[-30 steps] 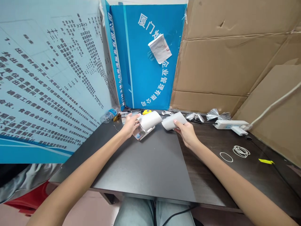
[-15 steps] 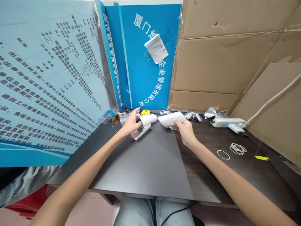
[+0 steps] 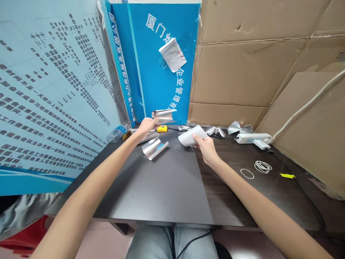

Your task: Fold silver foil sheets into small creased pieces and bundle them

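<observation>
My left hand (image 3: 148, 126) is raised over the back of the table, its fingers closed on the left end of a curled, shiny silver foil sheet (image 3: 166, 117). Below it, a second curled foil sheet (image 3: 154, 148) lies on the dark table with its hollow side up. More silver material lies partly hidden behind my left wrist. My right hand (image 3: 207, 146) pinches another curled sheet (image 3: 190, 136), which shows a matte, whitish outer face. My thumb presses on that face, and the sheet is held low near the table's back.
A yellow tape measure (image 3: 162, 128) and a plastic bottle (image 3: 118, 133) are at the back left. Fringed foil bunches (image 3: 239, 128) and a white power strip (image 3: 253, 138) stand back right, near white rubber bands (image 3: 262, 167). Blue and cardboard panels (image 3: 231, 72) wall the table in.
My left hand has closed on a curled foil sheet and lifted it off the table, up and away from the other one. My right hand still holds its sheet, slightly tilted. The view shifted right.
</observation>
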Motion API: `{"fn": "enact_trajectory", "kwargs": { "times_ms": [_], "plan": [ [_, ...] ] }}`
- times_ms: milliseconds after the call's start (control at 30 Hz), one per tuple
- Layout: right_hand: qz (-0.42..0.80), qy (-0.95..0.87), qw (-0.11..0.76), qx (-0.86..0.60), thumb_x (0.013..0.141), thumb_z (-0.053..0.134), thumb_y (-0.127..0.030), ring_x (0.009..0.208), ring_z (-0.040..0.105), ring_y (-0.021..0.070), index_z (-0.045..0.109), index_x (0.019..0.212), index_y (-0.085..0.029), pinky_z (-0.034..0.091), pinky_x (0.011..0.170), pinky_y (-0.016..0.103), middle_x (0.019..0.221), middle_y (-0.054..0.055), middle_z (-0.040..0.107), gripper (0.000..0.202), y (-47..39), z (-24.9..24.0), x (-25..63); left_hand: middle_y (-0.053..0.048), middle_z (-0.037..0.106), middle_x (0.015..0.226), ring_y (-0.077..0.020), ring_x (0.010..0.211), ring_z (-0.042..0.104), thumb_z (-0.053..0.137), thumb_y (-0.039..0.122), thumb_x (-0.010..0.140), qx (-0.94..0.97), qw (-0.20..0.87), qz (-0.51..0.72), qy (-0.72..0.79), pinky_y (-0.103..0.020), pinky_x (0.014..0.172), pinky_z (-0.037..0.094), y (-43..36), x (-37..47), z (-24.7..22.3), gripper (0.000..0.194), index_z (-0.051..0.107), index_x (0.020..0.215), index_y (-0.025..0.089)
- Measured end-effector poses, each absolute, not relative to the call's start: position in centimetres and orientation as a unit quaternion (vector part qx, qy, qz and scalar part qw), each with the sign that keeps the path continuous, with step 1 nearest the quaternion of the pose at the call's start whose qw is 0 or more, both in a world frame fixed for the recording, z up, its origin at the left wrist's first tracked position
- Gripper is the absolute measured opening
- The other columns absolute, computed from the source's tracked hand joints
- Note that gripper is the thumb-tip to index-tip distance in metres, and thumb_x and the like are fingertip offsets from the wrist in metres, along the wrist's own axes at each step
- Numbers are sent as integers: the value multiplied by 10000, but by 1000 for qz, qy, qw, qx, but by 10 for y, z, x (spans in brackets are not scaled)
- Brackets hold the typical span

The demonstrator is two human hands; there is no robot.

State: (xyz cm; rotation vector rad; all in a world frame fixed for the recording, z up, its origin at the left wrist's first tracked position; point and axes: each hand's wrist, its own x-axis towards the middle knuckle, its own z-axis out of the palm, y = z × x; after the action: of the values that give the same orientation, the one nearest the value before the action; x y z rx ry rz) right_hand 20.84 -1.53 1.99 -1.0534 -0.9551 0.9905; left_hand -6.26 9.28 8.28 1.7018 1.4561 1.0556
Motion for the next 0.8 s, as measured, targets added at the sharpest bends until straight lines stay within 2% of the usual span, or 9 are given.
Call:
{"fn": "enact_trajectory", "kwargs": {
  "times_ms": [133, 233, 300, 400, 467, 533, 633, 700, 800],
  "plan": [
    [446, -421, 634, -471, 678, 845, -464, 960, 704, 259, 736, 949, -171, 566, 717, 308, 1011, 86, 775, 415, -16, 21, 208, -46, 553, 606, -161, 559, 499, 685, 434, 877, 664, 418, 312, 535, -287, 575, 389, 80, -77, 84, 334, 645, 679, 168],
    [447, -428, 625, -476, 687, 825, -465, 976, 700, 267, 744, 959, -163, 560, 728, 313, 1014, 91, 775, 414, -16, 21, 209, -52, 568, 609, -165, 564, 513, 679, 501, 894, 674, 420, 288, 535, -285, 567, 404, 68, -84, 92, 399, 616, 662, 182],
    [446, -432, 620, -480, 690, 818, -467, 987, 699, 275, 745, 960, -161, 561, 743, 320, 1003, 92, 776, 414, -16, 20, 209, -57, 568, 587, -184, 573, 526, 590, 590, 946, 707, 323, 297, 555, -290, 563, 388, 61, -85, 104, 507, 562, 621, 202],
    [445, -440, 614, -481, 695, 815, -467, 996, 700, 285, 745, 964, -162, 566, 761, 332, 998, 94, 777, 413, -15, 19, 209, -82, 580, 573, -239, 627, 588, 448, 603, 1020, 758, 45, 320, 566, -318, 600, 374, 49, -81, 128, 587, 544, 591, 214],
    [444, -443, 614, -480, 692, 820, -469, 984, 701, 288, 741, 951, -165, 568, 762, 339, 991, 94, 776, 407, -15, 18, 208, -115, 675, 701, -277, 732, 657, 365, 524, 1070, 752, -95, 358, 545, -337, 658, 403, 42, -76, 139, 548, 662, 745, 198],
    [441, -445, 614, -480, 689, 826, -472, 964, 703, 287, 735, 933, -167, 569, 758, 344, 977, 94, 775, 400, -15, 17, 208, -157, 762, 972, -302, 908, 700, 323, 433, 1091, 744, -171, 392, 513, -360, 753, 453, 38, -73, 141, 483, 726, 1048, 170],
    [437, -447, 616, -480, 695, 822, -473, 945, 703, 280, 731, 928, -172, 569, 747, 342, 975, 94, 774, 392, -15, 17, 209, -184, 672, 1412, -338, 1271, 614, 428, 433, 1064, 824, -214, 339, 399, -429, 976, 465, 40, -73, 124, 469, 614, 1402, 165],
    [433, -449, 618, -478, 702, 814, -474, 940, 702, 275, 731, 931, -174, 567, 733, 335, 978, 93, 773, 386, -14, 17, 210, -162, 620, 1504, -355, 1381, 551, 524, 510, 1025, 907, -182, 231, 302, -470, 1052, 440, 43, -77, 104, 499, 629, 1405, 204],
    [427, -454, 620, -477, 709, 804, -474, 913, 694, 265, 728, 925, -171, 558, 703, 325, 964, 93, 765, 380, -12, 16, 212, -172, 628, 1495, -363, 1385, 565, 533, 559, 1014, 932, -123, 212, 267, -510, 1110, 419, 43, -84, 76, 518, 660, 1361, 195]
  ]
}}
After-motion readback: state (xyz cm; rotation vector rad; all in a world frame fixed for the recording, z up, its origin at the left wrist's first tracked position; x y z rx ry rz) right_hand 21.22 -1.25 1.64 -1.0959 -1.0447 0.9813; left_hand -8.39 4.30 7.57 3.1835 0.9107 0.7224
